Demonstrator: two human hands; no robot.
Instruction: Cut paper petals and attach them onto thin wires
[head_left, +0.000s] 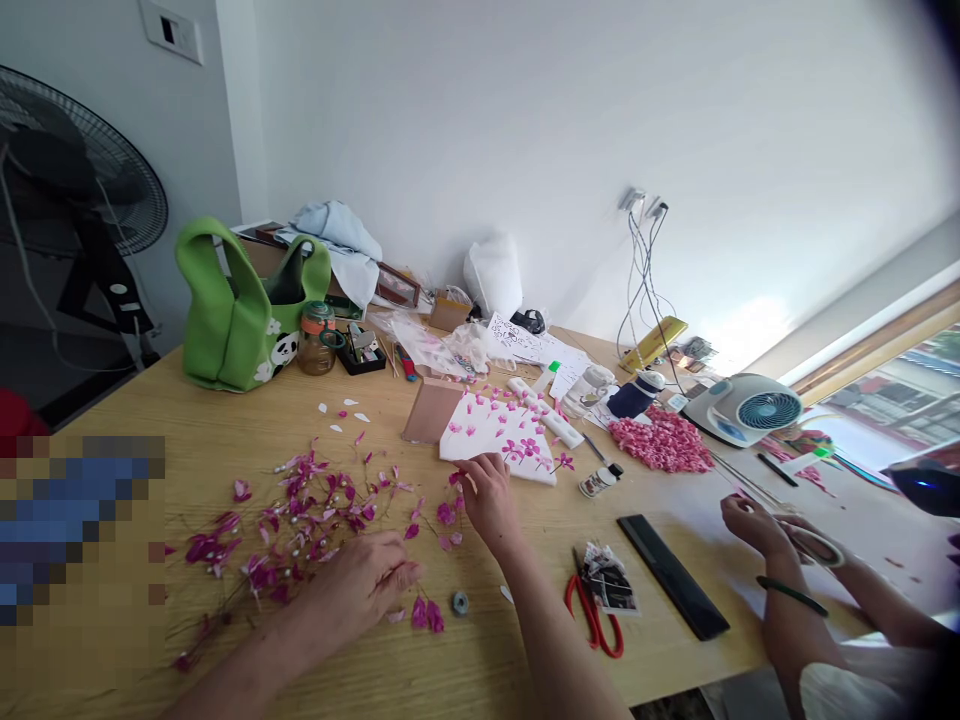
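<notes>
No words, brands or numbers can be read anywhere in this view.

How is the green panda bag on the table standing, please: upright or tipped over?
Upright: the green bag stands on its base on the wooden table, with its handles rising at the top.

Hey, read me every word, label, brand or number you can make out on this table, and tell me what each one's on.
No text here can be read; these are too small or blurred:
The label on the small white bottle.
The printed packet beside the red-handled scissors.
The papers at the back of the table.
</notes>
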